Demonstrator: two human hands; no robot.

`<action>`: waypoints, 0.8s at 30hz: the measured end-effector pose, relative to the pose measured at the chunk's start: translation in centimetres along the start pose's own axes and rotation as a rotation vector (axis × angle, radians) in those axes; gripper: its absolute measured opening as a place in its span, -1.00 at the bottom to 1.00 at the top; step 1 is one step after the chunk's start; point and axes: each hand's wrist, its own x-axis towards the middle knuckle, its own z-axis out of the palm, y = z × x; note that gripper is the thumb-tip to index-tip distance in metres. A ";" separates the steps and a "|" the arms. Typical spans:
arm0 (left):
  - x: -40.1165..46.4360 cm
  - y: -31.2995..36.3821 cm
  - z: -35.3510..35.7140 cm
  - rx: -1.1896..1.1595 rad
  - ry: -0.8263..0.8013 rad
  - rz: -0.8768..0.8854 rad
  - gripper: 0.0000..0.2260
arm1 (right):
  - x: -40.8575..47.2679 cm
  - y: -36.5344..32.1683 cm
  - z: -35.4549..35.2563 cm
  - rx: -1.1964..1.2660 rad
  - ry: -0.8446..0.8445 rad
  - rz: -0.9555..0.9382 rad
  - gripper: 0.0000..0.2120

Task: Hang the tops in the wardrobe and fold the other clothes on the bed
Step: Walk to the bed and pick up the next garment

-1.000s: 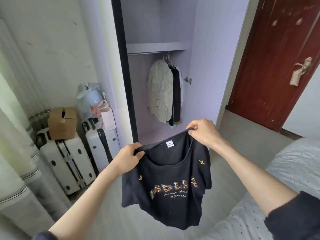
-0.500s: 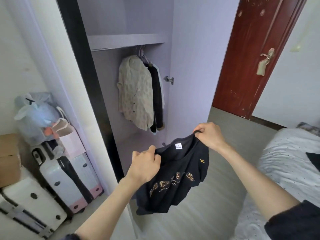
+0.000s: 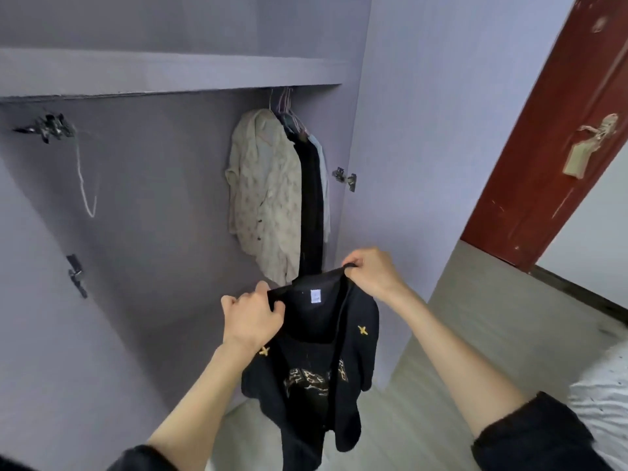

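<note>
A black T-shirt (image 3: 326,375) with gold lettering and small gold crosses hangs in front of me, its white neck label facing me. My left hand (image 3: 251,317) grips its left shoulder at the collar. My right hand (image 3: 370,270) pinches the right shoulder, slightly higher. The open lilac wardrobe (image 3: 153,198) fills the view behind. Under its shelf (image 3: 170,74), at the right end, hang a cream patterned shirt (image 3: 265,195), a black garment (image 3: 311,205) and a pale one on hangers. No hanger is in the T-shirt.
The wardrobe's open door (image 3: 407,130) stands to the right with a metal hinge (image 3: 345,178). A red-brown room door (image 3: 543,130) is further right. A corner of the white dotted bed (image 3: 601,402) shows at lower right. A thin white hanger (image 3: 85,185) hangs at left.
I have stepped closer to the wardrobe, so its inside fills the view and the suitcases at left are out of sight. My hands have drawn nearer together, bunching the T-shirt.
</note>
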 end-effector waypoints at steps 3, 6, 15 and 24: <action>4.3 -0.9 1.0 -0.006 0.079 -0.065 -0.89 | 5.1 1.4 -0.2 -0.001 -0.054 -0.054 -0.81; 7.8 -2.7 0.9 0.004 0.121 -0.111 -0.92 | 9.8 2.0 0.5 0.008 -0.107 -0.107 -0.80; 17.8 -9.0 -0.2 0.069 -0.031 -0.291 -0.98 | 23.6 0.3 7.0 -0.076 -0.335 -0.189 -0.79; 24.1 -15.1 -2.4 -0.173 0.087 -0.559 -0.94 | 34.4 -5.0 16.4 -0.340 -0.591 -0.365 -0.78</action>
